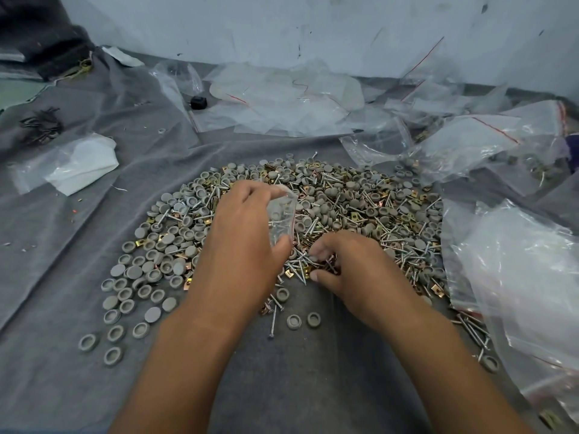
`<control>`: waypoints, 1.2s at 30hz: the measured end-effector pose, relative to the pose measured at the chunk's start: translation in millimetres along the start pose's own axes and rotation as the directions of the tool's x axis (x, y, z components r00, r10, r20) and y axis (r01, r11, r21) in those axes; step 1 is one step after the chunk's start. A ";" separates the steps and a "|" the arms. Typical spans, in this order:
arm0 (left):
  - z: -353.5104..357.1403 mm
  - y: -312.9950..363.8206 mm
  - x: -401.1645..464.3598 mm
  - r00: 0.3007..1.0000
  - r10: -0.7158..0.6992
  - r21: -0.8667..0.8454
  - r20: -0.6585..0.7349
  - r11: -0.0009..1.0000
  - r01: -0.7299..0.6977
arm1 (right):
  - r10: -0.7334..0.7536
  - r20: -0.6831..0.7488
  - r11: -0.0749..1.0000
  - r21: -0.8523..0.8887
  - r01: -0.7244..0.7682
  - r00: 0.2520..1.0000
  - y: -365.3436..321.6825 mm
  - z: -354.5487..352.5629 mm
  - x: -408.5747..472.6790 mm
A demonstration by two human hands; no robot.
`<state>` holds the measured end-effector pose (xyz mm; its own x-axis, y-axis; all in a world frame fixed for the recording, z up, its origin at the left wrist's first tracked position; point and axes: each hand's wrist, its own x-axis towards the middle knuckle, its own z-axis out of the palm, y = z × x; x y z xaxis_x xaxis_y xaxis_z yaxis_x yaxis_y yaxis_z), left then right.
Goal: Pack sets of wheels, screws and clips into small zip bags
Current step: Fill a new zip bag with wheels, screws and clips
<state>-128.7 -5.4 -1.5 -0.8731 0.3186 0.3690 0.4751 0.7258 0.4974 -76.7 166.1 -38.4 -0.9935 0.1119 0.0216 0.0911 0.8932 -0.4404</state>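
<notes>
1. the right hand (351, 270) hides the parts under its palm; its curled fingertips (316, 250) sit in the screws (302, 267), and whether they actually pinch one is too blurred to tell.
2. the left hand (241, 233) covers the near side of a small zip bag (282, 219); a few screws show through the clear plastic, the rest of its contents cannot be made out.
3. the left hand grips that bag between thumb and fingers, holding it upright just above the pile (313, 214), mouth toward the far side.
4. both forearms reach in from the bottom edge and are cut off there; the left angles up from the lower left, the right from the lower right, and the hands are near each other over the near edge of the pile.
5. the pile mixes grey wheels (150, 270), silver screws and brass-coloured clips (437, 288) on a grey cloth (78, 245); wheels spread loose on the left.
6. large clear bags (517, 277) on the right run past the frame edge and overlap the pile's right rim.
7. empty zip bags (282, 98) lie heaped at the back, by a pale wall (282, 26).
8. a dark cluster (40, 126) at far left is too small to identify.
</notes>
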 end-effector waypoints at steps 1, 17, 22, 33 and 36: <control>-0.1 -0.4 0.0 1.000 0.000 0.001 -0.001 1.000 0.000 | -0.012 0.005 1.000 -0.019 0.013 1.000 0.0 -0.8 -0.7; -0.5 0.4 -0.6 1.000 -0.010 0.009 -0.014 1.000 0.010 | -0.003 0.001 1.000 0.020 0.003 1.000 -5.0 -6.3 -3.2; -1.3 0.2 -0.3 1.000 -0.017 0.015 -0.010 1.000 0.017 | -0.035 -0.023 0.998 0.057 0.037 0.999 -0.8 -6.3 0.3; -3.7 1.0 -0.1 0.999 -0.030 -0.008 -0.013 1.000 0.030 | -0.118 -0.046 0.993 0.008 0.119 0.992 -3.4 4.8 0.2; -3.8 1.3 -0.5 1.000 -0.027 -0.013 -0.011 1.000 0.027 | -0.075 -0.168 0.984 0.147 0.100 0.983 -0.1 -1.0 1.9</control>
<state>-127.2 -6.9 1.9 -0.8842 0.2922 0.3643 0.4531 0.7259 0.5175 -78.5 166.7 -37.4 -0.9719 0.1164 0.2048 -0.0197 0.8260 -0.5633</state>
